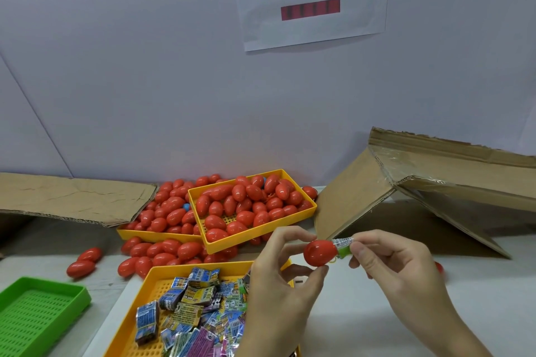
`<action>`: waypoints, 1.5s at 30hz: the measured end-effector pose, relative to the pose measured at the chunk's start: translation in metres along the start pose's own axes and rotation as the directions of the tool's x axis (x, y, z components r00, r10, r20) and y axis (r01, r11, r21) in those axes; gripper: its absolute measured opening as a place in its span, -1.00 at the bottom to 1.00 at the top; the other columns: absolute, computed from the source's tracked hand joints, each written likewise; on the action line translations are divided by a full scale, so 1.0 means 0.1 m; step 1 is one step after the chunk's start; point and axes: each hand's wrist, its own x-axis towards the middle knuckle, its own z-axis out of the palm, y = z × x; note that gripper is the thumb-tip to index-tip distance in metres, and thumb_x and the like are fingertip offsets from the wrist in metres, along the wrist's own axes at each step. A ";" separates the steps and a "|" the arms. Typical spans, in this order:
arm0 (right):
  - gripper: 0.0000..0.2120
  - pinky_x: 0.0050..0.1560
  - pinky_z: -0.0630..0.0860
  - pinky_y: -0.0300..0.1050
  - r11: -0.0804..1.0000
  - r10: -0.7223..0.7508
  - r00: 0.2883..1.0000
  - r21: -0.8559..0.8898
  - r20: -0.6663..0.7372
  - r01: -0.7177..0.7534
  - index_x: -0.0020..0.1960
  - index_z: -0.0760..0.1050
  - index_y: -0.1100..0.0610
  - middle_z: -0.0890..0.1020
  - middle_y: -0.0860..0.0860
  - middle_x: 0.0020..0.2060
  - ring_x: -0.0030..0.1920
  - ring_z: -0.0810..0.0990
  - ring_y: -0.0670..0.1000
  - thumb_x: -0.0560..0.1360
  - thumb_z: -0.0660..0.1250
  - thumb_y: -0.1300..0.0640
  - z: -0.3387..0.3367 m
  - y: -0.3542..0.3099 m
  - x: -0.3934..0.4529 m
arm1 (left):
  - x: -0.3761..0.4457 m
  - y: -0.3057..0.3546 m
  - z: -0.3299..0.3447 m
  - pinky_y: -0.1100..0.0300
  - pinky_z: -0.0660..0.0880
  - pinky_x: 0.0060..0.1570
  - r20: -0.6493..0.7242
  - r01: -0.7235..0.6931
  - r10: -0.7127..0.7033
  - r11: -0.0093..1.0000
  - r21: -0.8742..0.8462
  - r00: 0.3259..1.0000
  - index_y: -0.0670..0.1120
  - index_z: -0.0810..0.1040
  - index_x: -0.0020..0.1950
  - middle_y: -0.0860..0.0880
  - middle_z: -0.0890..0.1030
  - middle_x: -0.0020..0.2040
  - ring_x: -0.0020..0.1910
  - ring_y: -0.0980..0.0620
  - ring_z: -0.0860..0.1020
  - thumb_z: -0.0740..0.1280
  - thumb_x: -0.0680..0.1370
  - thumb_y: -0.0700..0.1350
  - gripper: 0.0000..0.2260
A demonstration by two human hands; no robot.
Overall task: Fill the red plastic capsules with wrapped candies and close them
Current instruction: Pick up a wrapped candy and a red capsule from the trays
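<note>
Fingers (314, 271) pinch red capsule (319, 252), hiding most of the candy (343, 245)

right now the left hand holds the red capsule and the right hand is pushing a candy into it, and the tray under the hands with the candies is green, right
Not quite: the tray of candies under the hands is yellow; the green tray sits apart at the left. The rest stands in the head view: the left hand holds the red capsule and the right hand pushes a candy into it.
</note>
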 end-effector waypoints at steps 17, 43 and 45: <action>-0.85 -0.30 0.55 -0.37 0.998 0.017 1.000 -0.061 0.027 -0.015 -0.14 0.66 -0.05 0.71 -0.15 -0.24 -0.12 0.66 -0.14 0.32 0.38 0.02 -0.01 0.07 0.00 | 0.00 0.01 0.01 0.20 0.62 -0.05 0.019 0.013 -0.012 0.999 -0.044 1.000 -0.03 0.55 0.04 0.14 0.63 -0.01 0.09 0.08 0.61 0.54 0.40 -0.30 -0.68; -0.84 -0.22 0.62 -0.25 0.998 0.035 0.999 -0.062 0.034 -0.033 -0.15 0.66 -0.09 0.71 -0.16 -0.18 -0.05 0.65 -0.15 0.28 0.40 0.00 -0.03 0.12 0.01 | 0.02 -0.04 -0.09 0.23 0.59 0.03 0.156 0.043 -0.027 0.994 -0.099 0.987 -0.03 0.46 0.15 0.06 0.68 0.10 0.19 0.03 0.60 0.46 0.44 -0.39 -0.59; -0.84 -0.20 0.62 -0.23 0.997 0.043 0.998 -0.073 0.041 -0.040 -0.15 0.66 -0.10 0.71 -0.17 -0.18 -0.05 0.65 -0.15 0.28 0.39 -0.01 -0.04 0.12 0.01 | 0.02 -0.04 -0.09 0.22 0.59 0.04 0.164 0.043 -0.027 0.995 -0.092 0.986 -0.03 0.46 0.15 0.06 0.67 0.11 0.20 0.04 0.60 0.46 0.44 -0.40 -0.59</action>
